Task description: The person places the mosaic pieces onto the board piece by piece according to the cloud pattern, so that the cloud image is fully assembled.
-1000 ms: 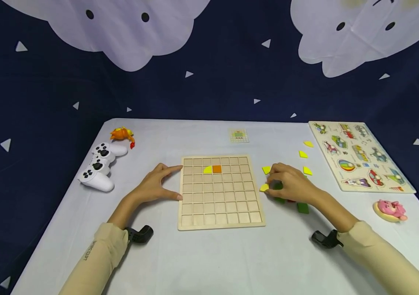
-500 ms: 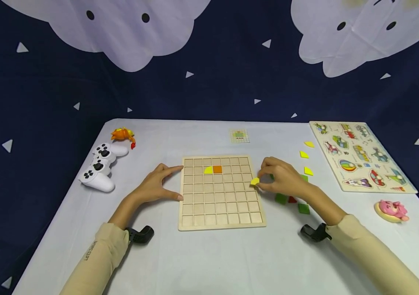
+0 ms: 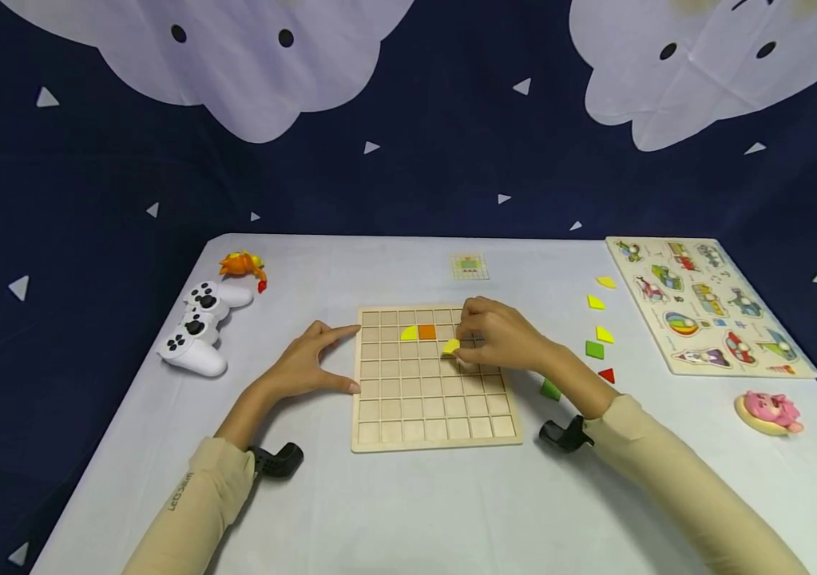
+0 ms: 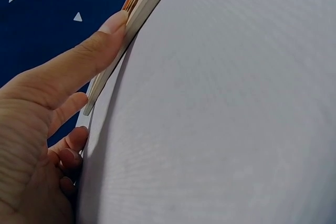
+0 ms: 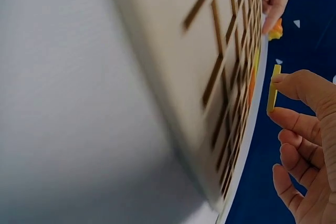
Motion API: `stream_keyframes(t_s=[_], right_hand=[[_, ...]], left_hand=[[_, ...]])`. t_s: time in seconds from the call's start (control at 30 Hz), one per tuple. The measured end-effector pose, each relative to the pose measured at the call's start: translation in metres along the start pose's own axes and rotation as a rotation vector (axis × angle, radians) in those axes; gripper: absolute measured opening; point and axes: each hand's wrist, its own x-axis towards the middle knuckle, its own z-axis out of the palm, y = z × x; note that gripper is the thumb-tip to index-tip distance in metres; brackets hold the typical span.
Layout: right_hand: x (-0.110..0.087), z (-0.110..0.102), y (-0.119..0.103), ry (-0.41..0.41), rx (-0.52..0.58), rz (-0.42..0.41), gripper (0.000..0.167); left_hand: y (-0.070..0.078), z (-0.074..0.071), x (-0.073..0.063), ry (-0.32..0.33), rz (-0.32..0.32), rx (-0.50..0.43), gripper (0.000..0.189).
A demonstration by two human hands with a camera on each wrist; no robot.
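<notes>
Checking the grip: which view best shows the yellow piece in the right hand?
Right wrist: the yellow piece appears large, edge-on, pinched by the right hand. Head shows it small; left wrist omits it.

White game controller (image 3: 203, 326) beside orange toy (image 3: 239, 263), picture puzzle board (image 3: 688, 279) near pink figurine (image 3: 771, 410), navy cloud-patterned backdrop (image 3: 408, 184)

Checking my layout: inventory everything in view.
Grid board: 1, wooden, centre
Quadrant: 1, yellow, on board
Square: 1, orange, on board
Rounded tiles: 3, yellow, right
Further tiles: 2 visible, green, right
Triangle: 1, red, right
Pattern card: 1, multicoloured, rear
Picture puzzle: 1, wooden, right
Gamepad: 1, white, left
Toy: 1, orange, left
Figurine: 1, pink, right
Tabletop: 1, white, beneath
Backdrop: 1, mostly navy, behind
Sleeves: 2, beige, forearms
Wrist cameras: 2, black, wrists
Left hand: 1, touching board
Right hand: 1, pinching yellow tile
</notes>
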Motion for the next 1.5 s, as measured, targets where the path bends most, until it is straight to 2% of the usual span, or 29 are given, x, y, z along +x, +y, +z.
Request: stream_keyframes(t_s=[0.4, 0.67, 0.83, 1.23, 1.5], right_hand=[[0.038, 0.015, -0.020, -0.035, 0.018, -0.070, 0.020], [0.053, 0.023, -0.031, -0.059, 0.005, -0.095, 0.018], [0.059, 0.029, -0.034, -0.093, -0.051, -0.104, 0.018], [0.063, 0.041, -0.041, -0.087, -0.134, -0.153, 0.020], [0.063, 0.047, -0.040, -0.069, -0.001, -0.096, 0.012]], left_hand=[[0.000, -0.001, -0.001, 0.000, -0.003, -0.002, 0.099], [-0.002, 0.001, 0.000, 0.001, 0.007, -0.002, 0.098], [-0.003, 0.001, 0.001, -0.003, 0.006, -0.001, 0.099], [-0.003, 0.001, 0.002, -0.007, 0.013, -0.002, 0.098], [-0.002, 0.000, 0.001, -0.004, 0.006, -0.001, 0.098]])
